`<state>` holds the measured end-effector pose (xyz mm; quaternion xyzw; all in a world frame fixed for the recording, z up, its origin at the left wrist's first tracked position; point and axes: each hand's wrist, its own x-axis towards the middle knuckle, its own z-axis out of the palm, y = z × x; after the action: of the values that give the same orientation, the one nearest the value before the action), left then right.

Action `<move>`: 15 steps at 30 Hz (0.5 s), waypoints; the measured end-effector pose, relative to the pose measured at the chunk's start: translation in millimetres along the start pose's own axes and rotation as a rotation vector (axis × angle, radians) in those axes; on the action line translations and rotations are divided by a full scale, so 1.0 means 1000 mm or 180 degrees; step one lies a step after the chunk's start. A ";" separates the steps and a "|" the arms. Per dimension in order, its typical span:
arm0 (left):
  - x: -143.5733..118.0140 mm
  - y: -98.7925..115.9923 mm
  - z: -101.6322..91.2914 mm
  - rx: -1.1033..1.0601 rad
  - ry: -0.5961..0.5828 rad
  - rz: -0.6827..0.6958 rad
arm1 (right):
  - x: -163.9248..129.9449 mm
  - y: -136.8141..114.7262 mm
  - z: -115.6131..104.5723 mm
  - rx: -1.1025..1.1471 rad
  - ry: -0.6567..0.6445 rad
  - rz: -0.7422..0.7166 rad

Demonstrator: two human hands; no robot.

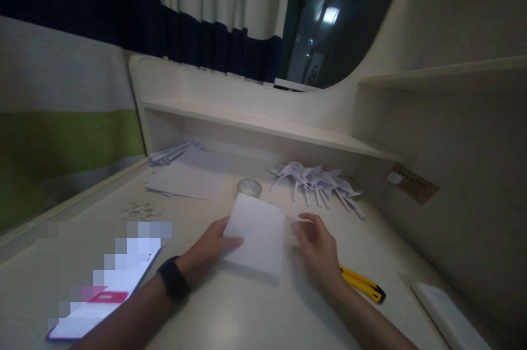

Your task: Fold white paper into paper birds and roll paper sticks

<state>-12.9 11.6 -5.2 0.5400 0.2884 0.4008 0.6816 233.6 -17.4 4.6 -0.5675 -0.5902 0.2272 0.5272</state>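
A white sheet of paper [257,232] is held just above the desk between both hands. My left hand [208,251] grips its left edge with the thumb on top; a black watch sits on that wrist. My right hand [315,246] pinches the sheet's right edge near the top corner. A yellow and black utility knife [364,284] lies on the desk just right of my right wrist.
Several folded paper shapes [317,182] lie in a pile at the back right. A roll of clear tape [249,187] stands behind the sheet. Flat paper sheets [185,177] lie at back left, small paper scraps [140,210] nearby. A lit phone [107,298] rests at front left. A shelf [263,125] overhangs the desk's rear.
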 end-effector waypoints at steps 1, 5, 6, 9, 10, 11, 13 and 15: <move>0.001 -0.002 -0.001 0.0038 -0.0036 0.0119 | 0.006 -0.010 -0.001 -0.0229 0.0205 -0.0283; 0.010 -0.021 -0.007 0.0273 -0.0212 0.0310 | 0.037 -0.053 0.024 -0.0376 -0.0114 -0.1120; 0.012 -0.027 -0.009 0.0417 -0.0100 0.0308 | 0.045 -0.063 0.039 -0.0347 -0.0417 -0.1260; 0.016 -0.040 -0.015 0.1136 0.0285 0.0253 | 0.064 -0.087 0.105 -0.0427 -0.1542 -0.1738; 0.016 -0.041 -0.016 0.1295 0.0346 0.0284 | 0.069 -0.092 0.131 -0.0589 -0.1968 -0.1928; 0.015 -0.041 -0.016 0.1380 0.0369 0.0344 | 0.072 -0.096 0.157 -0.0761 -0.2268 -0.2104; 0.013 -0.036 -0.014 0.1345 0.0361 0.0485 | 0.077 -0.099 0.206 -0.1292 -0.2874 -0.2424; 0.012 -0.029 -0.009 0.1236 0.0378 0.0517 | 0.079 -0.098 0.245 -0.1751 -0.3070 -0.2492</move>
<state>-7.5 23.5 -35.4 0.6581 0.3554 0.4223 0.5121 -8.8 110.9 35.2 -0.2607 -0.9576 0.0888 0.0849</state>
